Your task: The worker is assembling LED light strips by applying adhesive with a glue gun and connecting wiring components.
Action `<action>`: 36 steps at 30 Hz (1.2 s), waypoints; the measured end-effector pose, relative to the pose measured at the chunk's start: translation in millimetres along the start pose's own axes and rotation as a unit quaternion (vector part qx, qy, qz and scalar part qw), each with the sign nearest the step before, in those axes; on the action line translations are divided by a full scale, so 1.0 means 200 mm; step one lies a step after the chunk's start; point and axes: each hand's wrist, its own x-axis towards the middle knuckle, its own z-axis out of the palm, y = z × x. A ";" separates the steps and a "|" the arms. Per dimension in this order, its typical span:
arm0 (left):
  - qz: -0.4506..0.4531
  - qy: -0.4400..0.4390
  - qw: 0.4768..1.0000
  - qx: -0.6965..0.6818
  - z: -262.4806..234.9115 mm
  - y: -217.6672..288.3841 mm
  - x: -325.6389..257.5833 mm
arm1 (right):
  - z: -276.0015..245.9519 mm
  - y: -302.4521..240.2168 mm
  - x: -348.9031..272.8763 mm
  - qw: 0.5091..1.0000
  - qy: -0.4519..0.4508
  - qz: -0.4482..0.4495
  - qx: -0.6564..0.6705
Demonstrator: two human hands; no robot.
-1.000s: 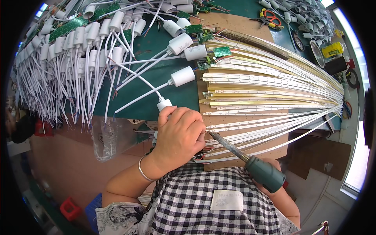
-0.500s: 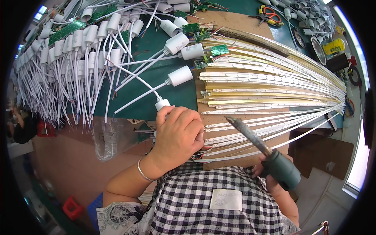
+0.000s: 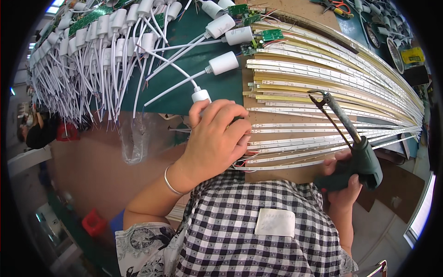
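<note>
My left hand (image 3: 214, 136) is curled over a white cylindrical housing (image 3: 200, 96) with a white cable, whose capped end shows above the fingers. What lies beneath the palm is hidden. Thin red wires (image 3: 240, 163) show beside its lower edge, at the ends of the LED strips (image 3: 295, 150). In my right hand (image 3: 344, 184) is a dark green pistol-shaped soldering gun (image 3: 367, 159). Its metal barrel points up and left over the strips, with a bent tip and a thin guide rod alongside. The gun tip is well apart from my left hand.
Many white housings with cables (image 3: 110, 51) crowd the far left of the green table. Several housings with green circuit boards (image 3: 272, 35) lie at the strip ends. Pliers (image 3: 339, 7) and a yellow object (image 3: 412, 55) are far right. A clear plastic bag (image 3: 134, 143) hangs left.
The view has shifted, so the bench appears lower-cut and further right. My right hand has turned the soldering gun, raising its tip further away from my left hand. The left hand's fingers have shifted slightly.
</note>
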 end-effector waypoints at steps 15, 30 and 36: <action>-0.052 -0.019 0.994 -0.093 0.11 -0.17 -0.67 | -0.03 -0.02 0.05 0.993 -0.041 0.086 0.076; 0.033 -0.107 0.988 -0.108 -0.09 0.09 -0.18 | -0.22 -0.13 0.04 0.985 0.006 -0.133 0.110; 0.017 -0.103 0.986 -0.132 0.01 0.22 0.03 | -0.24 -0.11 0.04 0.979 0.042 -0.159 0.121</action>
